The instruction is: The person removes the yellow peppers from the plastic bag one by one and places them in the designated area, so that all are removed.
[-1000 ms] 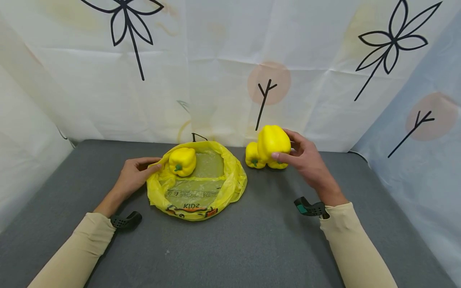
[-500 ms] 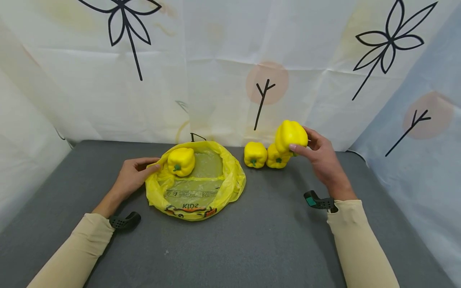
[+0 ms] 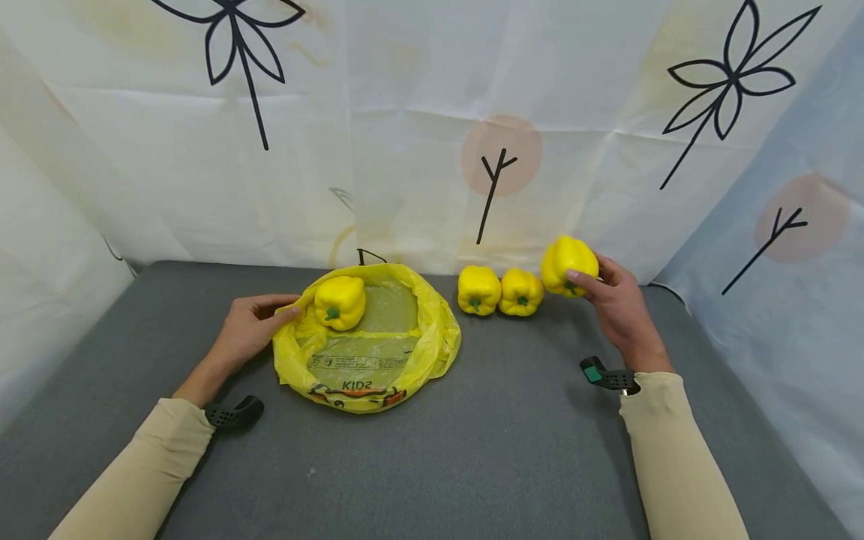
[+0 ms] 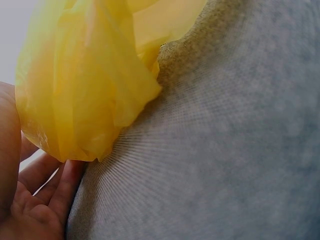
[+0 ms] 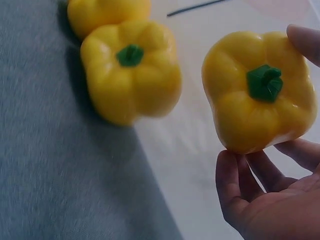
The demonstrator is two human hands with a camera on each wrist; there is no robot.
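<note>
Shifting to the right, a yellow pepper in a person's right hand had moved off to the side of two others near the far edge of the grey surface. A second earlier it hung in front of that pair, hiding much of it; now the left pepper and the right pepper both stood in plain sight, side by side. The held one had also dipped from its height of half a second before, and appeared to be just off the surface. For the work in hand, the change seemed to put it level with the end of the short row rather than nearer the yellow bag.

The right hand was spread about as wide as the pepper, thumb on one side and fingertips on the other, with the green stem facing the right wrist camera. The left hand was nearly closed, pinching the bag's rim between thumb and fingers at its left side; neither that hand nor the bag had noticeably moved. The bag sat open left of the surface's middle, toward the far edge, with one bagged pepper inside against its left wall.
</note>
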